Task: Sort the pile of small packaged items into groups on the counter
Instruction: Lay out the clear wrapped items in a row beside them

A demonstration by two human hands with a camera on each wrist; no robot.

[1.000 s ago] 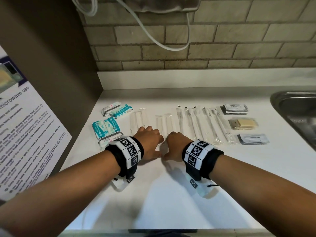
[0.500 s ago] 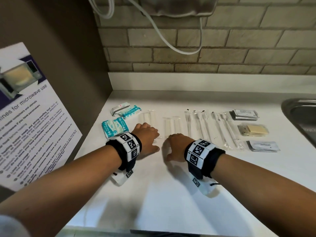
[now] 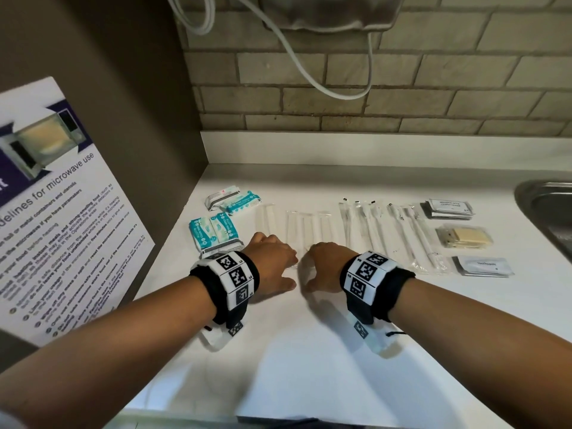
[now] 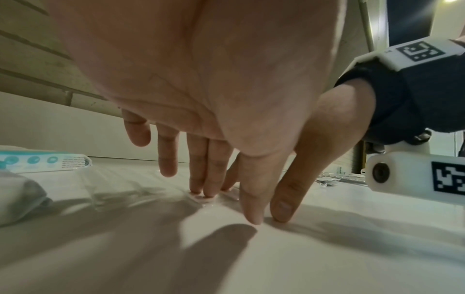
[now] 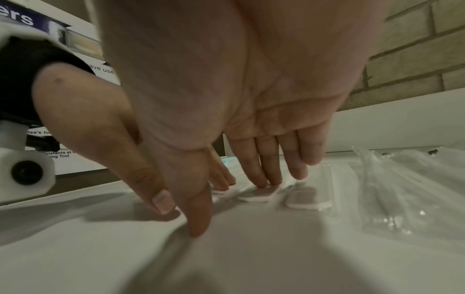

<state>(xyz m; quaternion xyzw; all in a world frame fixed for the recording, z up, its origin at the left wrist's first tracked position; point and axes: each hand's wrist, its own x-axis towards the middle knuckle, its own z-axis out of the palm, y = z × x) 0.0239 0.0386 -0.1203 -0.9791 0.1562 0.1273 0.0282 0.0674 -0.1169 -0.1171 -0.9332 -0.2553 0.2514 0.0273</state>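
Small packaged items lie in groups on the white counter [image 3: 309, 351]. Teal wipe packets [image 3: 213, 232] are at the left, clear-wrapped flat white items [image 3: 294, 227] in the middle, and wrapped toothbrushes [image 3: 387, 230] to their right. My left hand [image 3: 272, 264] [image 4: 226, 204] and right hand [image 3: 328, 264] [image 5: 231, 204] sit side by side, thumbs nearly touching. Both have straight fingers. The left fingertips [image 4: 201, 191] press down on a clear wrapper. The right fingertips [image 5: 261, 182] press on a wrapped white piece [image 5: 259, 196], with another piece [image 5: 307, 201] just to its right.
A stack of dark sachets [image 3: 450, 209], a yellowish packet [image 3: 464, 237] and a toothpaste sachet [image 3: 483, 266] lie at the right. A steel sink [image 3: 548, 205] is beyond them. A microwave poster [image 3: 55, 212] covers the left wall. A cable [image 3: 309, 72] hangs on the brick wall.
The head view has shifted a little. Both hands stay at the near ends of the clear packets; they parted slightly half a second ago and now sit close together again.
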